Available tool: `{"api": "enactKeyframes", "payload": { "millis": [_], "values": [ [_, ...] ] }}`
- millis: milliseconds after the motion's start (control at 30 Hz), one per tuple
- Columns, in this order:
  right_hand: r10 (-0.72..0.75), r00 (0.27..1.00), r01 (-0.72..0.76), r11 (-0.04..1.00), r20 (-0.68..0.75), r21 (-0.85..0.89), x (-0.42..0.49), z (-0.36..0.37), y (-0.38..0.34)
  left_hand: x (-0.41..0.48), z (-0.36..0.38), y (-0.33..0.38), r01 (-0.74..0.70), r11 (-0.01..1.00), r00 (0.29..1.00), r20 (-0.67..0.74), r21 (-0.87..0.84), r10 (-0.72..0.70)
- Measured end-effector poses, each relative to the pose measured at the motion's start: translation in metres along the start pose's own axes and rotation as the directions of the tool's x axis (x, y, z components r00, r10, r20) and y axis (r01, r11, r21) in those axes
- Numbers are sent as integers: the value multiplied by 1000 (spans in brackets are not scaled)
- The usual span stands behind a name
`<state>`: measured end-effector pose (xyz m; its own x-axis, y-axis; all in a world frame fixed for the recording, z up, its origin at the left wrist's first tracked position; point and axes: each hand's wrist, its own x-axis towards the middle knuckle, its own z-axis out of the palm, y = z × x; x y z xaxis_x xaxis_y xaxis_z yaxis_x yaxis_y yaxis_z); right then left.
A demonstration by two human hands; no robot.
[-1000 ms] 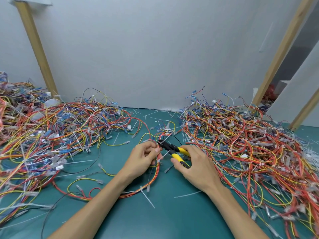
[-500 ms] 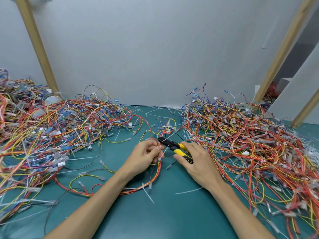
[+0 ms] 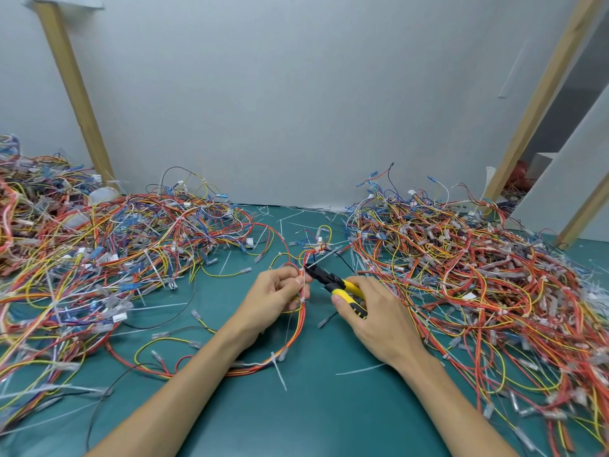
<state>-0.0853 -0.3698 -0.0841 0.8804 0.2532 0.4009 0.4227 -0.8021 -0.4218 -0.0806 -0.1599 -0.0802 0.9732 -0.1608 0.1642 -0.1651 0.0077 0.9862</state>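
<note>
Cutters (image 3: 333, 282): glossy yellow plastic grips, dark head, probably metal; wire bundle (image 3: 298, 319) smooth plastic-sheathed; table (image 3: 316, 410) matt green.

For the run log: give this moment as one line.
left hand: grips wire bundle | right hand: holds yellow cutters | tip: at bundle

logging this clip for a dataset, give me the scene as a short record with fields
left hand: grips the wire bundle, red and orange
right hand: holds the cutters, yellow handles, black tip at the bundle by the left fingers
surface: green mat, with loose white ties lying on it
left pile: tangled wires of mixed colours
right pile: tangled wires, mostly red and orange
backdrop: grey wall, leaning wooden posts
</note>
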Motion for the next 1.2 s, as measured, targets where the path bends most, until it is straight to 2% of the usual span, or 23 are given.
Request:
{"api": "enactKeyframes", "payload": {
  "millis": [467, 667, 933, 1200],
  "values": [
    [5, 999, -4, 999, 39, -39, 1, -1, -1, 2, -3, 1, 66, 997, 996, 60, -34, -64],
    [48, 999, -48, 989, -5, -142, 1, -5, -4, -1, -2, 3, 54, 998, 997, 63, -26, -52],
    [53, 999, -51, 975, 5, -215, 2, -4, -6, -2, 5, 3, 4, 996, 1000, 16, 85, -5],
    [34, 999, -35, 968, -8, -248, 2, -4, -6, -3, 3, 2, 38, 992, 999, 16, 123, -40]
  ]
}}
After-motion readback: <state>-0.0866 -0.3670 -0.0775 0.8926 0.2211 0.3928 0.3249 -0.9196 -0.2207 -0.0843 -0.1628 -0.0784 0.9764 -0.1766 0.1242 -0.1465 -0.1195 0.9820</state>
